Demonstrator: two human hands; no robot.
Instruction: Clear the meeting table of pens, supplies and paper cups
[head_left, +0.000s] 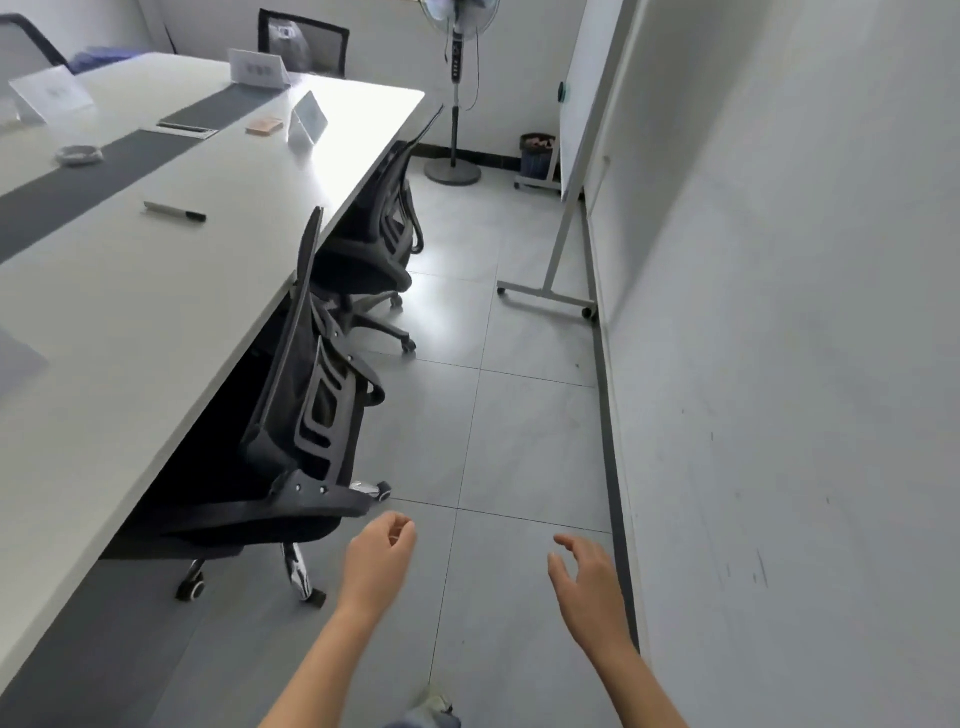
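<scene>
- My left hand (379, 551) hangs over the grey floor tiles (519, 441) beside the meeting table (171, 291), fingers loosely curled toward the palm, nothing in it.
- My right hand (587, 577) is out in front near the wall (805, 312), fingers spread and slightly bent, empty.
- A marker pen (174, 211), white barrel and black cap, lies flat on the white tabletop, just beside the dark centre strip (104, 171).
- Farther up the table rest a small orange-brown pad (264, 126) and a crumpled grey item (79, 155); what the latter is, I cannot tell.
- Three white name cards (307, 120) stand on the tabletop.
- Two black mesh office chairs (311, 415) are tucked in along the table's near edge.
- A standing fan (456, 104), a small waste bin (537, 154) and a wheeled whiteboard (587, 93) fill the far corner.
</scene>
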